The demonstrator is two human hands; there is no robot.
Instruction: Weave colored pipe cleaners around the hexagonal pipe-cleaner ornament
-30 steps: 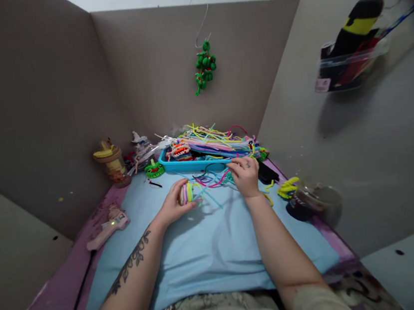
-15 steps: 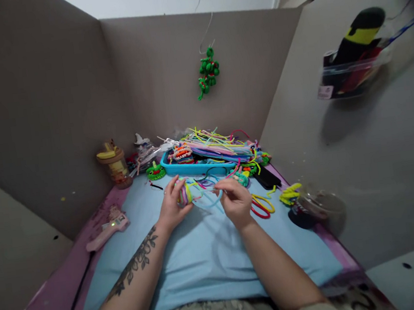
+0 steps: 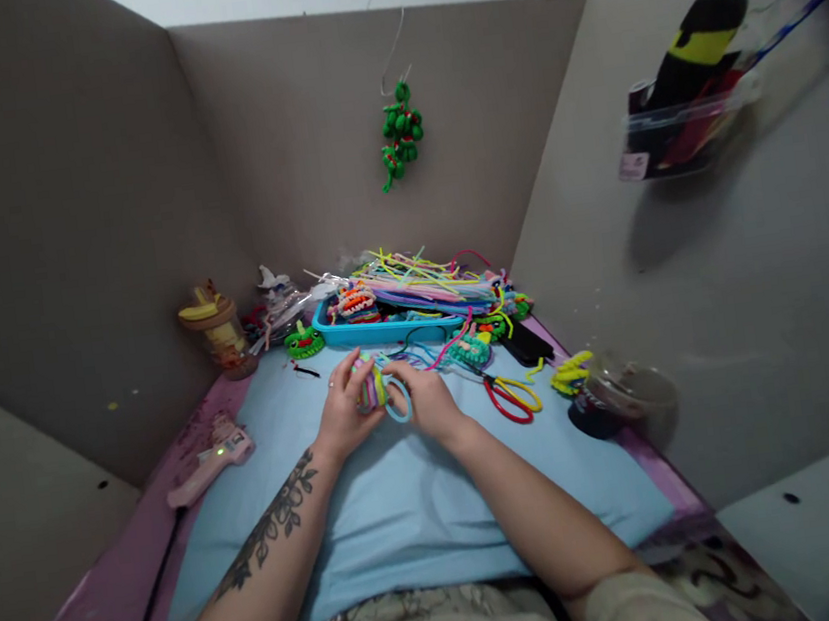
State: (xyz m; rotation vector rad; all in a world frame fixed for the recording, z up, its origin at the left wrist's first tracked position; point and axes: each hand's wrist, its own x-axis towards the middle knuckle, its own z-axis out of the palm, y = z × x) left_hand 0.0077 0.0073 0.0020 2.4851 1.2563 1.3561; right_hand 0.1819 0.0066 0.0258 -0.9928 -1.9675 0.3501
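My left hand [image 3: 347,407] is closed around a small striped bundle of pipe cleaners [image 3: 372,386] in pink, yellow and purple. A light blue pipe cleaner [image 3: 402,416] bends in a loop beside the bundle. My right hand [image 3: 426,400] pinches that blue strand close to the bundle's right side; its fingertips are partly hidden. Both hands are above the light blue cloth [image 3: 401,514]. To the right of my right hand lie scissors [image 3: 509,408] with one red and one yellow handle loop.
Behind the hands, a blue tray [image 3: 387,334] carries a heap of pipe cleaners [image 3: 426,284]. A pink glue gun [image 3: 211,464] with a lit green light lies left. A black phone [image 3: 526,345] and a dark jar [image 3: 598,414] stand right. Green pieces [image 3: 402,131] hang from the back panel.
My right hand has moved left, up to the bundle, and the blue strand's wide loop has become smaller. The scissors show more fully. The whole view has shifted slightly.
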